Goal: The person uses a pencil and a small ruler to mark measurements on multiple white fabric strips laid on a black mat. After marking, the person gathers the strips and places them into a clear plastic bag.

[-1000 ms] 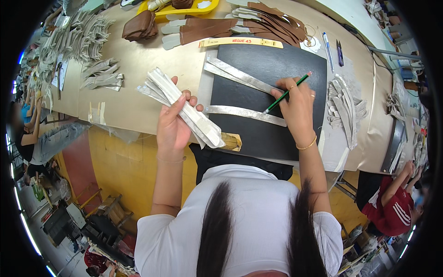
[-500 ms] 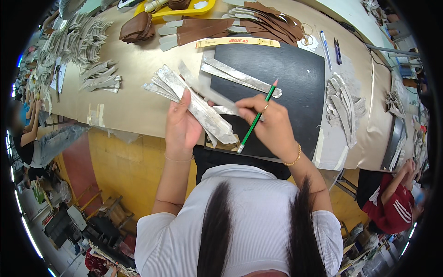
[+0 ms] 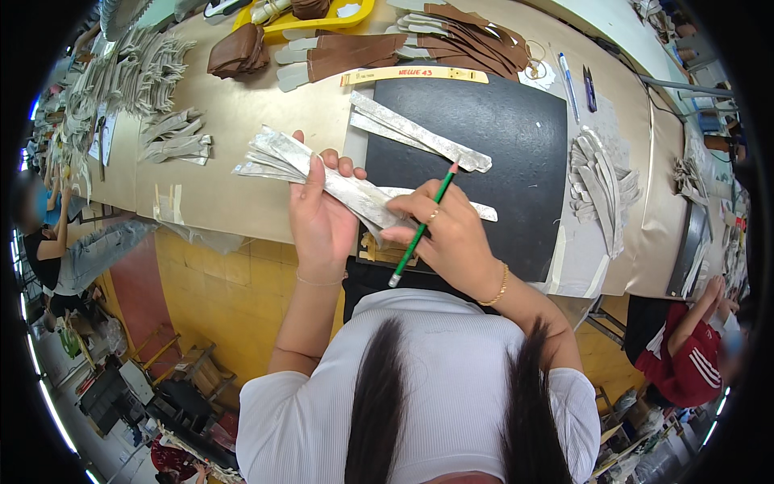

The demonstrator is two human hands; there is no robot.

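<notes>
A fanned bundle of long, pale grey-white strips [image 3: 278, 153] is gripped in my left hand [image 3: 318, 230], thumb on top and fingers wrapped beneath. My right hand [image 3: 455, 238] carries a green pencil [image 3: 424, 219] slanted between its fingers, tip pointing up. Its thumb and fingertips meet the bundle's near right end; whether they pinch a strip there is hidden. Beyond the hands, a few similar strips [image 3: 419, 133] lie across a black board [image 3: 520, 121]. Another pale strip [image 3: 486, 212] shows partly behind my right hand on that board.
Brown and grey strips [image 3: 347, 55], a yellow tray [image 3: 355, 16] and a wooden pattern strip [image 3: 415, 74] lie along the far side. Grey strip piles sit left [image 3: 176, 137] and right [image 3: 597, 189]. Two pens [image 3: 590, 89] rest far right. Other people work at both sides.
The loose strip that my right hand was holding out has come down to the board. My right hand has moved left to the bundle's end, and the bundle has tilted flatter.
</notes>
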